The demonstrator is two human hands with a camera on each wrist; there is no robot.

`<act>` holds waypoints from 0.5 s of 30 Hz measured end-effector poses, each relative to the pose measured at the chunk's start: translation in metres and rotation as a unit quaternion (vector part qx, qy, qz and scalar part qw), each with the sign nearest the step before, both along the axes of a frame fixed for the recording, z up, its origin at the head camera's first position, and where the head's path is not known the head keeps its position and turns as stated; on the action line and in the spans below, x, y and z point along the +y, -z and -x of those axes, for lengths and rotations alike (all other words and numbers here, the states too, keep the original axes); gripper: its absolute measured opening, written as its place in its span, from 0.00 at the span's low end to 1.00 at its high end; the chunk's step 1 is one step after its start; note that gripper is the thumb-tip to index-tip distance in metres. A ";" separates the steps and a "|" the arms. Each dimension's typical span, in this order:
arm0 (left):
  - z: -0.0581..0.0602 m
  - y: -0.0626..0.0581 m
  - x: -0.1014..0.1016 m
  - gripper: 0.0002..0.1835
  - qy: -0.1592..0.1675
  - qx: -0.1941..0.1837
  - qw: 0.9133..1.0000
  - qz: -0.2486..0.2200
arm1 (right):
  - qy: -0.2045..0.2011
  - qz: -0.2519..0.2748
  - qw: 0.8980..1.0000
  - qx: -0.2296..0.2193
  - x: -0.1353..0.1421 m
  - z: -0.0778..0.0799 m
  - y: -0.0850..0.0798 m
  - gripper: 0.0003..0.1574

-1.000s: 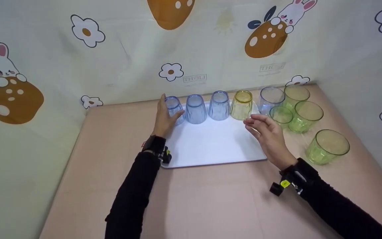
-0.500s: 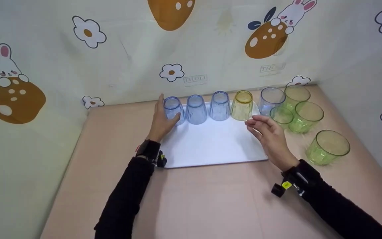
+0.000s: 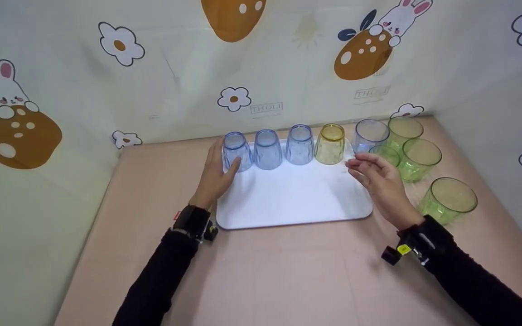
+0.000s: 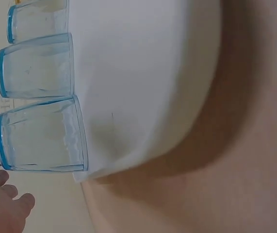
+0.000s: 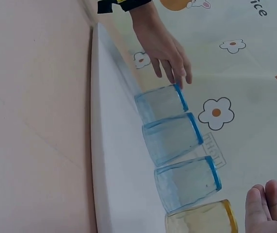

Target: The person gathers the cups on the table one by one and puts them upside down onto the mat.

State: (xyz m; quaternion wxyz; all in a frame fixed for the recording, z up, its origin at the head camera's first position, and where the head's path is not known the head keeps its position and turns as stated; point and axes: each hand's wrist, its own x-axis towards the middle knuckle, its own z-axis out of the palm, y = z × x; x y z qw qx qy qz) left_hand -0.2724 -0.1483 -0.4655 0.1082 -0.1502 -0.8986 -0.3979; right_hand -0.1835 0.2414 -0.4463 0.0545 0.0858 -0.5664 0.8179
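Observation:
Upside down along the back of a white tray (image 3: 292, 197) stand several blue glasses and one yellow glass (image 3: 330, 149). My left hand (image 3: 213, 181) is beside the leftmost blue glass (image 3: 237, 147), fingers extended and thumb in front of it. In the left wrist view the fingertips (image 4: 27, 200) lie just past that glass, and no grip on it shows. My right hand (image 3: 387, 188) hovers over the tray's right edge with relaxed, slightly bent fingers and holds nothing. It partly covers a small green glass (image 3: 385, 154).
Right of the tray, an upright blue glass (image 3: 372, 131) stands close to several green glasses (image 3: 421, 158). Nearer the front is a separate green glass (image 3: 444, 203). A patterned curtain (image 3: 175, 90) borders the table (image 3: 279, 271) behind and at both sides.
My left hand has drawn back from the leftmost blue glass, down and to the left. My right hand has shifted slightly right. The glasses on the tray stay in their row.

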 end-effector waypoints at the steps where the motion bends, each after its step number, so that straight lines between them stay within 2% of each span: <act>1: -0.003 -0.001 -0.001 0.40 0.006 0.003 1.000 0.004 | -0.001 -0.005 1.000 0.002 0.002 -0.001 -0.001 0.22; 8: -0.023 -0.006 -0.007 0.37 0.040 0.023 0.998 0.049 | -0.011 -0.029 0.999 0.010 0.015 -0.006 -0.008 0.23; 12: -0.033 -0.007 -0.013 0.36 0.043 0.039 0.995 0.083 | -0.021 -0.050 0.998 0.024 0.024 -0.008 -0.010 0.21; 15: -0.039 -0.009 -0.017 0.36 0.045 0.034 0.994 0.097 | -0.017 -0.073 0.997 0.031 0.031 -0.010 -0.012 0.23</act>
